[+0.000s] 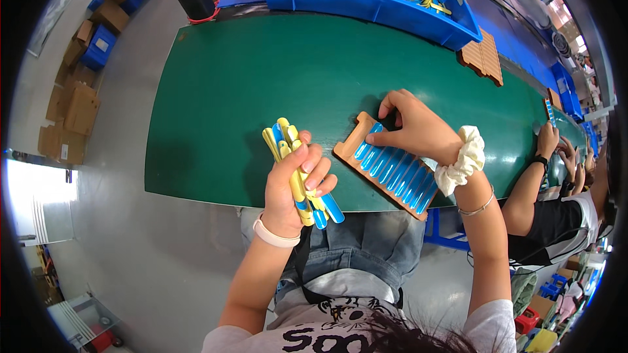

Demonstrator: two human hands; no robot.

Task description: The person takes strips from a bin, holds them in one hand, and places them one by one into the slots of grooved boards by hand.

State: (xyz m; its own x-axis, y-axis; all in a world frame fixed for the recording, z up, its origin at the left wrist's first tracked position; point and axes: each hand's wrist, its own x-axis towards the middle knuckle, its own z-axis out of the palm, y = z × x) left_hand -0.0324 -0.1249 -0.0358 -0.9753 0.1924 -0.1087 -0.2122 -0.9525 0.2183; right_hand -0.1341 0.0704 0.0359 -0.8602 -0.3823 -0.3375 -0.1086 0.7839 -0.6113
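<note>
My left hand (pixel 297 180) is closed around a bundle of yellow and blue plastic strips (pixel 281 132), long and flat with rounded ends. The bundle stands up slanted in front of my body, its lower ends showing below my fingers. To its right, a brown slotted tray (pixel 358 132) lies at a slant near the table's front edge. Blue strips (pixel 387 171) rest side by side in its slots. Over the tray's far end is my right hand (pixel 415 124), thumb on or just above the strips there. Its thumb and forefinger are apart with nothing visible between them; the other fingers are partly hidden.
The green table (pixel 242 78) carries the work. At its far side stands a blue bin (pixel 366 10) of loose yellow and blue strips. Another brown tray (pixel 483 59) lies right of the bin. Co-workers' hands (pixel 548 140) are at the far right, one with a tray.
</note>
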